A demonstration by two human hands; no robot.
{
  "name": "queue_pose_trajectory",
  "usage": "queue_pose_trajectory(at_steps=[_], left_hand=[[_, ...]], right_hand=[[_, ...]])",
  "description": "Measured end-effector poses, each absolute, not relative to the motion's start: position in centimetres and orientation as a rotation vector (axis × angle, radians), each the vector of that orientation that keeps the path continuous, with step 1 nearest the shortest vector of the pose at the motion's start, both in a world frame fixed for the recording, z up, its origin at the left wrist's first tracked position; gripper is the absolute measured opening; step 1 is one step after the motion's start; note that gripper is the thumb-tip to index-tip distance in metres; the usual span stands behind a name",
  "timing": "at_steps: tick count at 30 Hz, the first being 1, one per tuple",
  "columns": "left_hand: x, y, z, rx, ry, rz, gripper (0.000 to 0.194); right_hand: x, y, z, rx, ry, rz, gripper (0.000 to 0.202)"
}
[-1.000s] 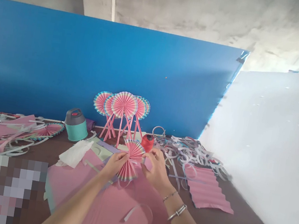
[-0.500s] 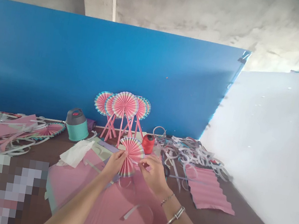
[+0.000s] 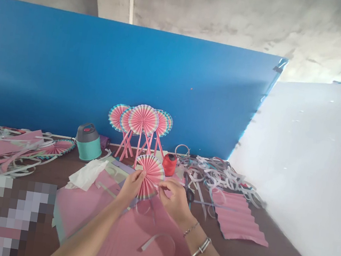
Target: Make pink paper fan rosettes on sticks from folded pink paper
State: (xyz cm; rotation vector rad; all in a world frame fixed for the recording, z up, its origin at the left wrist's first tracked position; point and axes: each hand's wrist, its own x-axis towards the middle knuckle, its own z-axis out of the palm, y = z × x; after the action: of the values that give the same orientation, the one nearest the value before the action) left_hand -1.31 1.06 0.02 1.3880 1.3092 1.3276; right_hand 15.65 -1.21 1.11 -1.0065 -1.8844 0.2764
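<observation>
A round pleated paper fan (image 3: 150, 170), pink with a striped pale rim, is held upright above the table. My left hand (image 3: 131, 186) is closed on its left side, thumb and fingers pinching the pleats near the centre. My right hand (image 3: 174, 197) is closed in a pinch at the fan's right edge, where a thin pale strip shows at the fingertips. A gap in the pleats opens on that side. Pink paper sheets (image 3: 140, 243) lie under both hands, with a loose curled white strip (image 3: 150, 241) on top.
Finished fans on pink sticks (image 3: 143, 119) stand against the blue partition (image 3: 70, 66). Behind my hands are a red thread spool (image 3: 169, 165) and a teal container (image 3: 88, 143). Strip scraps (image 3: 214, 177), black-handled scissors (image 3: 190, 195) and a pleated pink sheet (image 3: 242, 218) lie right; crumpled tissue (image 3: 87, 174) lies left.
The fan has risen and turned very slightly between my hands. Both hands keep their pinch in nearly the same place, and the view has shifted a little.
</observation>
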Motion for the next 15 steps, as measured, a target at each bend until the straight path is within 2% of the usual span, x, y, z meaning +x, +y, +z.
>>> queue_pose_trajectory(at_steps=[15], left_hand=[[-1.14,0.90,0.03,1.326,1.304,1.376,0.039]], right_hand=[[14.97,-1.79,1.21,-0.980,-1.960,0.116,0.016]])
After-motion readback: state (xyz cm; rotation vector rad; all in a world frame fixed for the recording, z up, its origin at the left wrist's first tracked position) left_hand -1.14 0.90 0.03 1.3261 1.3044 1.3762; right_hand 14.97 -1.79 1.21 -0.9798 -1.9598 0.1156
